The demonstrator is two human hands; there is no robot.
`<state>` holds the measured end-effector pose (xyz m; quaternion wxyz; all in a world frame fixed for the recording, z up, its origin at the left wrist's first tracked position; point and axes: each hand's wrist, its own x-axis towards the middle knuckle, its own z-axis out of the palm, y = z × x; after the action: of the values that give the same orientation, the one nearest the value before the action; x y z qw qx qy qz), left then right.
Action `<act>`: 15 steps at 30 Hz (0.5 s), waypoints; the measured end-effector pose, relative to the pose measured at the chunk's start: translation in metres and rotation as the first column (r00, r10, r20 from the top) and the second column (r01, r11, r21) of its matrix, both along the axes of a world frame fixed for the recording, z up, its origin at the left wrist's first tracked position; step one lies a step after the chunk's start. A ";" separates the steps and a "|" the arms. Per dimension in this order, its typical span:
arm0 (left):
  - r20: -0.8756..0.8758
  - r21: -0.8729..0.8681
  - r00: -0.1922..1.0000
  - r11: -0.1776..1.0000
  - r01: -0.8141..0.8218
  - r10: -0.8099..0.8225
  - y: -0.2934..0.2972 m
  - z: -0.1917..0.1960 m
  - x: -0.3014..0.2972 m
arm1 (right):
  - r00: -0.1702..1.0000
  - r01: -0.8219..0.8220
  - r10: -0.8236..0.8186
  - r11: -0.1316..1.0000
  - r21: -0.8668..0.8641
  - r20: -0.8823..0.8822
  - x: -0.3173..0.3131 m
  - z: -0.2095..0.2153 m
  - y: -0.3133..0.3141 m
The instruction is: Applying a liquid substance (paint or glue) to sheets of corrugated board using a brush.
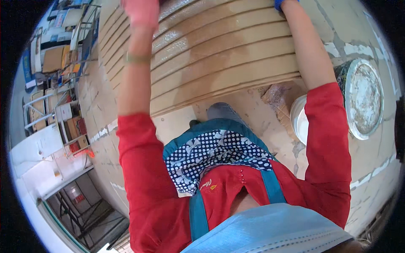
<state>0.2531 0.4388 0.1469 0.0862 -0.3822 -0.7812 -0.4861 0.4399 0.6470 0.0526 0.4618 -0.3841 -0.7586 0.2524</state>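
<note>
A large tan surface of long slats point(236, 55), parted by dark lines, lies in front of me. Parts of it shine, as if wet or under film; I cannot make out which. Over its far left part reaches my left hand point(141, 10) in a pink glove, blurred, its fingers cut off by the top edge. My right hand point(287, 3), in a blue glove, is at the far right part of the slats. Only a sliver of that glove shows, so its fingers are hidden. Whether either hand grips anything cannot be seen.
To my right stand a white bucket point(300, 120) and a larger drum with a stained whitish top point(366, 99). Crumpled clear plastic point(278, 99) lies beside the bucket. Racks and shelves with boxes point(74, 126) line the left side, near a white-topped table point(63, 179).
</note>
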 end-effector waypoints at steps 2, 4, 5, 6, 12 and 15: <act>0.123 -0.007 0.992 1.000 -0.012 0.013 0.046 -0.004 -0.014 | 1.000 -0.011 0.011 0.999 0.044 -0.009 -0.004 0.003 -0.001; -0.102 0.062 0.934 0.939 -0.338 0.343 0.089 -0.029 -0.072 | 0.999 -0.043 0.044 0.997 0.066 -0.016 -0.018 0.008 -0.006; -0.202 0.112 0.849 0.872 -0.476 0.489 0.097 -0.041 -0.085 | 0.999 -0.034 0.034 0.998 0.059 -0.006 -0.024 0.007 -0.004; -0.189 0.089 0.864 0.885 -0.457 0.466 0.101 -0.054 -0.067 | 1.000 0.006 -0.007 0.999 0.045 0.020 -0.017 -0.002 0.003; -0.240 -0.127 0.967 0.990 0.056 -0.085 -0.041 -0.070 0.106 | 0.999 0.043 -0.043 0.999 -0.002 0.012 0.000 0.005 -0.001; -0.073 -0.230 0.987 0.965 0.123 -0.143 -0.098 -0.080 0.136 | 0.999 0.042 -0.042 0.999 -0.001 0.030 -0.001 0.007 -0.008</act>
<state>0.3894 0.3404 0.0670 0.0442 -0.4624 -0.7989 -0.3820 0.4385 0.6394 0.0600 0.4553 -0.4041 -0.7570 0.2372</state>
